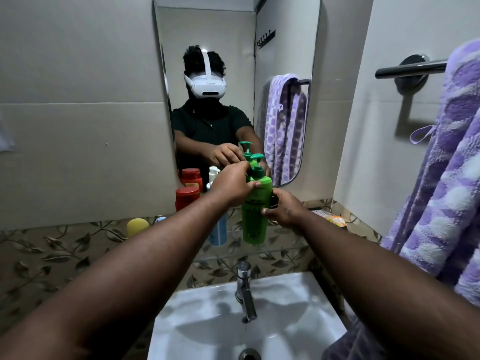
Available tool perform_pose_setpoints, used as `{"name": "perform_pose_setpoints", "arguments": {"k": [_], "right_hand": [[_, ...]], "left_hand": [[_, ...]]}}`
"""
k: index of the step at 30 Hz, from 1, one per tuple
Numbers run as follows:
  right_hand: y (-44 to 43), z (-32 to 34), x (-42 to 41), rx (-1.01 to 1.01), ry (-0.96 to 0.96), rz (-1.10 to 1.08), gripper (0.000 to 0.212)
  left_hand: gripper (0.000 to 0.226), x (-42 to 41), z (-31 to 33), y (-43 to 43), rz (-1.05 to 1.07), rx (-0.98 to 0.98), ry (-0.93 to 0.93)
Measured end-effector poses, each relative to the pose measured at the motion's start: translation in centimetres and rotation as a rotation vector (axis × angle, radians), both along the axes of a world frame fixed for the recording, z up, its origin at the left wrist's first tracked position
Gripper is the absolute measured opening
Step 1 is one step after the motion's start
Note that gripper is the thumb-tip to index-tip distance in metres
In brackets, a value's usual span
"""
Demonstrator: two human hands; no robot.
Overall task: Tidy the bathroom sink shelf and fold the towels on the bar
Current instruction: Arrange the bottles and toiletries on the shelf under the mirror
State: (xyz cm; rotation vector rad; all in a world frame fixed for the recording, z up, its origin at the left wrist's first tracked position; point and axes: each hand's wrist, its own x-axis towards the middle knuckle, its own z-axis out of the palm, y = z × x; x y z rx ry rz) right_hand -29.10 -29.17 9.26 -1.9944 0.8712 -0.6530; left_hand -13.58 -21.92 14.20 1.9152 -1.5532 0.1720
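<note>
Above the sink (298, 294), both hands grip the green pump bottle (255, 216).

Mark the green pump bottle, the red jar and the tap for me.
green pump bottle (255, 214): head view, on its green body.
red jar (187, 198): head view, on its lid side.
tap (244, 289): head view, on its upright chrome stem.
</note>
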Motion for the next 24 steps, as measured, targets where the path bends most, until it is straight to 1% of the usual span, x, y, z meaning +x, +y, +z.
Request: {"name": "perform_pose_setpoints", "arguments": {"k": [4, 9, 12, 18, 24], "right_hand": [[0.0, -0.2, 0.3, -0.009, -0.014, -0.002, 0.041], [-0.2, -0.2, 0.6, -0.012, -0.011, 0.018, 0.043], [-0.3, -0.2, 0.7, -0.004, -0.011, 0.013, 0.043], [-0.2, -0.9, 0.9, 0.012, -0.029, -0.002, 0.041], [-0.3, -1.2, 1.2, 0.050, -0.050, 0.006, 0.041]], "left_hand": [[0.045, 0.5, 0.7, 0.2, 0.036, -0.002, -0.074], [0.039, 1.2, 2.0, 0.2, 0.060, 0.092, -0.160], [0.034, 1.8, 2.8, 0.1, 0.036, 0.145, -0.153], [0.032, 2.4, 3.6, 0.0, -0.009, 0.199, -0.140], [0.029, 3.0, 4.0, 0.0, -0.037, 0.218, -0.150]]}}
